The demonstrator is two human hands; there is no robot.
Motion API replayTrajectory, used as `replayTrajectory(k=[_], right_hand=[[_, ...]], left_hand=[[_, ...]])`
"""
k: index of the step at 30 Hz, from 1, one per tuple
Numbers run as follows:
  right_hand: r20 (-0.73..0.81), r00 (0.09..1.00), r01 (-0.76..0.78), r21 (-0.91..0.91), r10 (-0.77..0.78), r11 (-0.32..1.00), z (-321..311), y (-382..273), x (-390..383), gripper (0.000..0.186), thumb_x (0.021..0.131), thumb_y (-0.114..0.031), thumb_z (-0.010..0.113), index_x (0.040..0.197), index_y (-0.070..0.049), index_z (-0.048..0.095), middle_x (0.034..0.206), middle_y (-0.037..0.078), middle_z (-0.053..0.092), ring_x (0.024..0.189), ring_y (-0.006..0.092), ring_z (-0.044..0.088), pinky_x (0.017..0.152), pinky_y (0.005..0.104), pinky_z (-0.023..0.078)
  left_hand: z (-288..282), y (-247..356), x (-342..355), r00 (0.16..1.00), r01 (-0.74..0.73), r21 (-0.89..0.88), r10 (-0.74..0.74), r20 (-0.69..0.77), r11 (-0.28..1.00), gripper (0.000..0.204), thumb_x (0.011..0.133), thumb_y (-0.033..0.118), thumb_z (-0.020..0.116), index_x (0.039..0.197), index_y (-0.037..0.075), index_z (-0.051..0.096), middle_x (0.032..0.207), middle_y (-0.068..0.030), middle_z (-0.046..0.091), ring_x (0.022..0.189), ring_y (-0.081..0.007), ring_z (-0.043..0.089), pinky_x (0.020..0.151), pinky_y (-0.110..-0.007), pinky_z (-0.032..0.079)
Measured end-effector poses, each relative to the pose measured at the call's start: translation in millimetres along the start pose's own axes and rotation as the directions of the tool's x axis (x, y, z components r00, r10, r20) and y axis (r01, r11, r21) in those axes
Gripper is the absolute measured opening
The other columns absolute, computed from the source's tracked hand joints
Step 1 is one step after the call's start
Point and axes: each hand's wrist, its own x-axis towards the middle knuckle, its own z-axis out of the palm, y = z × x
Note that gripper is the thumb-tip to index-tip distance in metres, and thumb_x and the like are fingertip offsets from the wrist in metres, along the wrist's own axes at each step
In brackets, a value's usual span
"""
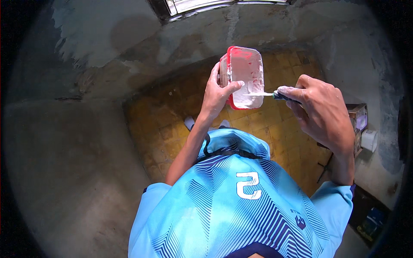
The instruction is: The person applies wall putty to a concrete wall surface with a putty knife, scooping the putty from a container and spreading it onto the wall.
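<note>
My left hand (217, 95) grips a red rectangular plastic tub (229, 64) from its left side, the thumb lying over the near part of the rim. The tub is tilted so its inside shows, its walls smeared with white paste (250, 102). Between the fingers and thumb of my right hand (320, 107) is a putty knife (276, 95) with a dark, green-tipped handle. Its narrow blade, coated white, reaches over the right rim into the tub. White residue marks the fingers of both hands.
Yellow tiled floor (275, 133) lies below, with my feet (189, 123) on it. A patchy grey wall (180, 47) rises ahead under a window (198, 4). To the right stand a small wooden shelf unit (356, 112) and a white container (369, 140).
</note>
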Motion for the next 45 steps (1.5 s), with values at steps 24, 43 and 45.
replayTrajectory(k=[24,43,45], right_hand=[[-0.025,0.918,0.383,-0.201,-0.395,0.902,36,17,63,0.022,0.064,-0.003,0.067,0.084,-0.01,0.073,0.095,0.006,0.057,0.086,0.0209,0.053,0.066,0.0341,0.048],[-0.163,0.953,0.246,-0.071,-0.255,0.967,9,59,-26,0.054,0.061,0.009,0.073,0.108,-0.016,0.068,0.102,0.008,0.056,0.09,0.0235,0.057,0.073,0.0365,0.055],[-0.19,0.947,0.252,-0.054,-0.257,0.966,7,66,-36,0.06,0.062,0.011,0.072,0.113,-0.019,0.066,0.102,0.009,0.056,0.089,0.0243,0.058,0.07,0.0364,0.056]], left_hand=[[-3,19,2,0.99,0.093,0.034,-0.096,0.103,0.995,0.086,0.072,0.025,0.071,0.143,-0.005,0.031,0.122,-0.0194,0.056,0.11,-0.0235,0.058,0.097,-0.035,0.047],[-1,20,-8,0.964,0.228,-0.247,-0.183,0.193,0.942,0.062,0.078,0.022,0.061,0.132,-0.002,0.041,0.117,-0.0132,0.057,0.106,-0.0196,0.06,0.095,-0.033,0.051],[4,23,-11,0.963,0.238,-0.249,-0.193,0.19,0.939,0.061,0.079,0.022,0.062,0.131,-0.002,0.041,0.117,-0.0133,0.057,0.105,-0.0201,0.061,0.094,-0.034,0.051]])
